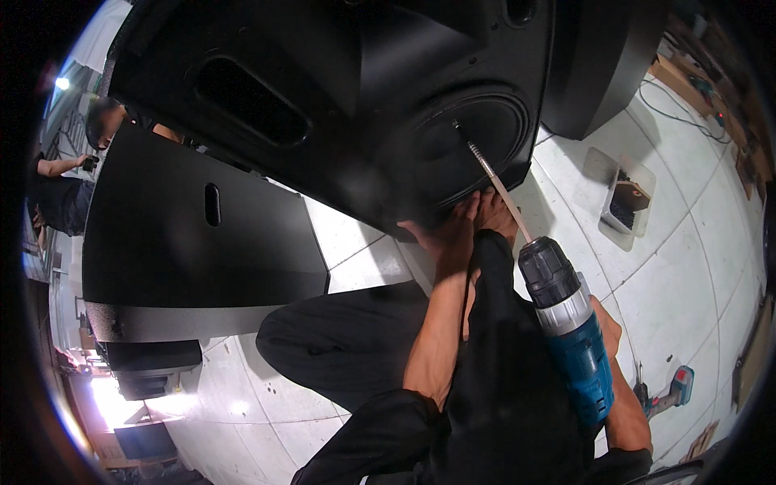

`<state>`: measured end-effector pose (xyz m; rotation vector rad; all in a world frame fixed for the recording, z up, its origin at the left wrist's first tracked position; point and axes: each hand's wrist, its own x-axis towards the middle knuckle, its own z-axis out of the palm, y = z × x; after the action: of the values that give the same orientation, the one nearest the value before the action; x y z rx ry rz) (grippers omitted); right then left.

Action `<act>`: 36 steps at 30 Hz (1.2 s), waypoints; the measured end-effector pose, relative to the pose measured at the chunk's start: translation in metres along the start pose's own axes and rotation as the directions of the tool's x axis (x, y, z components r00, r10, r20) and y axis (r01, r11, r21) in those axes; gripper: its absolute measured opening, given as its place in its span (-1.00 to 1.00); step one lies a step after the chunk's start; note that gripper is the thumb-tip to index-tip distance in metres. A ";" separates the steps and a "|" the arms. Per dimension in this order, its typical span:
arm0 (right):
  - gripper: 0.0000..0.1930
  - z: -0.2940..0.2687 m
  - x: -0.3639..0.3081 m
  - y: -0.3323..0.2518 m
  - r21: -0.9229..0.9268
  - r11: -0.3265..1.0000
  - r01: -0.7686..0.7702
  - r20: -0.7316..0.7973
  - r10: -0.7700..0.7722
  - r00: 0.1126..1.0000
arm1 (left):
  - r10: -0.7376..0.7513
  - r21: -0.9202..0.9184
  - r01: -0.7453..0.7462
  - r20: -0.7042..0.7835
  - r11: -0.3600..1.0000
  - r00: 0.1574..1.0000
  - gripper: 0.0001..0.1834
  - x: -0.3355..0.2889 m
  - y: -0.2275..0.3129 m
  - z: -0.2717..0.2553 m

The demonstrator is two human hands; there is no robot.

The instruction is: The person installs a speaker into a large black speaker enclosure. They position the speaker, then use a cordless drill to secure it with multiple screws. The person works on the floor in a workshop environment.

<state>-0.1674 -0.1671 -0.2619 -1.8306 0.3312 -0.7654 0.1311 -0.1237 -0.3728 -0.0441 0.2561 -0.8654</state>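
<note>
A blue and silver cordless drill [575, 343] with a black chuck is in my right hand [608, 325], whose fingers are mostly hidden behind its body. From the chuck a long, thin bit [501, 187] runs up to the round speaker cone [440, 149]; whether its tip touches a screw there I cannot tell. The cone sits in a large black speaker cabinet [331, 48], tilted before me. My left hand [444, 236] rests against the cabinet's lower edge near the cone, thumb and fingers spread. A bare foot [497, 214] is beside it.
Another black cabinet [170, 242] lies at the left, and one more [602, 65] stands at the right. A clear plastic tub [634, 228] of dark small parts is on the tiled floor, with a second power tool [675, 390] lower right. A person [69, 190] is at far left.
</note>
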 end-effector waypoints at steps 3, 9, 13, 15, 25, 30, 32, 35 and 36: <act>-0.52 0.007 0.009 -0.005 -0.084 0.996 0.038 -0.017 -0.040 0.999 | -0.045 -0.125 0.044 -0.001 0.991 0.999 0.35 0.003 0.012 -0.009; -0.45 0.008 0.013 0.001 -0.118 0.988 0.098 -0.041 -0.103 0.994 | 0.001 -0.069 -0.004 -0.048 0.998 0.999 0.34 -0.003 -0.003 0.008; -0.44 0.012 0.021 -0.007 -0.130 0.985 0.118 -0.046 -0.125 0.991 | 0.081 0.055 -0.079 -0.044 0.995 0.996 0.32 -0.005 -0.008 0.019; -0.43 0.012 0.022 -0.008 -0.141 0.984 0.107 -0.039 -0.113 0.993 | 0.091 0.087 -0.086 -0.057 0.993 0.994 0.31 -0.006 -0.008 0.020; -0.38 0.011 0.025 -0.009 -0.213 0.971 0.104 -0.005 -0.108 0.994 | 0.061 -0.024 -0.065 -0.126 0.998 0.990 0.34 -0.005 -0.005 0.018; -0.41 0.014 0.031 -0.019 -0.206 0.977 0.060 -0.009 -0.063 0.998 | 0.070 0.022 -0.069 -0.064 0.997 0.995 0.34 -0.002 -0.004 0.013; -0.43 0.012 0.040 -0.034 -0.349 0.931 0.103 0.011 -0.106 0.994 | 0.071 0.016 -0.070 -0.071 0.997 0.995 0.34 -0.001 -0.005 0.011; -0.44 0.010 0.040 -0.043 -0.359 0.928 -0.095 0.020 0.110 0.994 | 0.072 0.014 -0.072 -0.075 0.997 0.995 0.35 0.000 -0.008 0.010; -0.44 0.008 0.041 -0.044 -0.370 0.928 -0.044 0.013 0.052 0.999 | 0.070 0.014 -0.069 -0.073 0.997 0.995 0.35 0.000 -0.010 0.011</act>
<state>-0.1370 -0.1670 -0.2099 -2.1739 0.5329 -0.6796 0.1263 -0.1309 -0.3608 0.0072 0.3202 -0.7996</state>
